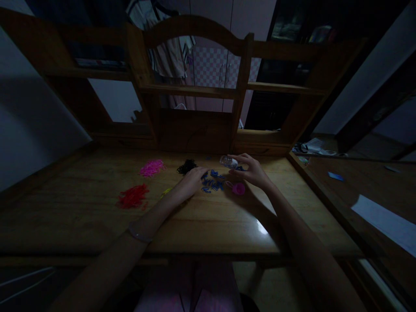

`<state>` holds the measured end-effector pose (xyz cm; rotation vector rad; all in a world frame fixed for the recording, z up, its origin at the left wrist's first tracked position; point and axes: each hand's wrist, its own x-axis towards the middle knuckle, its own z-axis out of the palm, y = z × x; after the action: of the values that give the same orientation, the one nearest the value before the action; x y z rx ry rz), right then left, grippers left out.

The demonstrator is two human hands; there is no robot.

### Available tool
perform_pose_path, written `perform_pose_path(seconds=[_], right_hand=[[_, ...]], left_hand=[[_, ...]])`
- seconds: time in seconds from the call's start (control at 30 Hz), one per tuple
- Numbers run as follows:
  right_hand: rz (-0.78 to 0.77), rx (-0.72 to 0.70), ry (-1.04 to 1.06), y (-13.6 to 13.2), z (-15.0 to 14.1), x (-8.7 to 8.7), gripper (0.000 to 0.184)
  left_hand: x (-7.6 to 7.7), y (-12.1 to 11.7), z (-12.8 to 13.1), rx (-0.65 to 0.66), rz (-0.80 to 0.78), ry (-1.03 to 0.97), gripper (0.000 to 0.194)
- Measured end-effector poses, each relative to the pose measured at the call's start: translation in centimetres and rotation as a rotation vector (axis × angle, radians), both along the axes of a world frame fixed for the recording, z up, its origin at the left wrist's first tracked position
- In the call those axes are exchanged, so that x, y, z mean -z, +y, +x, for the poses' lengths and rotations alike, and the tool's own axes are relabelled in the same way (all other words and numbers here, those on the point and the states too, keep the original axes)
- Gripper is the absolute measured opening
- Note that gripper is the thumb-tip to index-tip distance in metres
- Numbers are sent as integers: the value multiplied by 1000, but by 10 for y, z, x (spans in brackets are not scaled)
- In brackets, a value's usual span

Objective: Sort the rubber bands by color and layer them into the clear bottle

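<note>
My right hand grips a small clear bottle between thumb and fingers. The bottle is tipped on its side just above the desk, its far end pointing left. My left hand rests at the left edge of a loose scatter of blue rubber bands. Its fingers bend down there and are largely hidden, so whether they pinch a band is unclear. A pink cap with a pale loop lies below my right hand. More blue bands show behind the bottle.
Left of my hands lie piles of pink bands, red bands and black bands. Yellow bands are partly covered by my left forearm. A wooden shelf frame rises along the desk's back. Paper lies far right.
</note>
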<state>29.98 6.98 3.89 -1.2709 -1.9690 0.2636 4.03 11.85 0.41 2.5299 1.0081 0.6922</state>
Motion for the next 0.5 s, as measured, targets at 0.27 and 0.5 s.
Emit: perform_pose_path(seconds=[0.27, 0.5], right_hand=[[2, 10, 4, 1, 1, 2, 53], [6, 11, -12, 0, 0, 1, 51]], left_hand=[[-7, -1, 1, -102, -14, -57, 38], [-3, -8, -7, -12, -100, -12, 58]])
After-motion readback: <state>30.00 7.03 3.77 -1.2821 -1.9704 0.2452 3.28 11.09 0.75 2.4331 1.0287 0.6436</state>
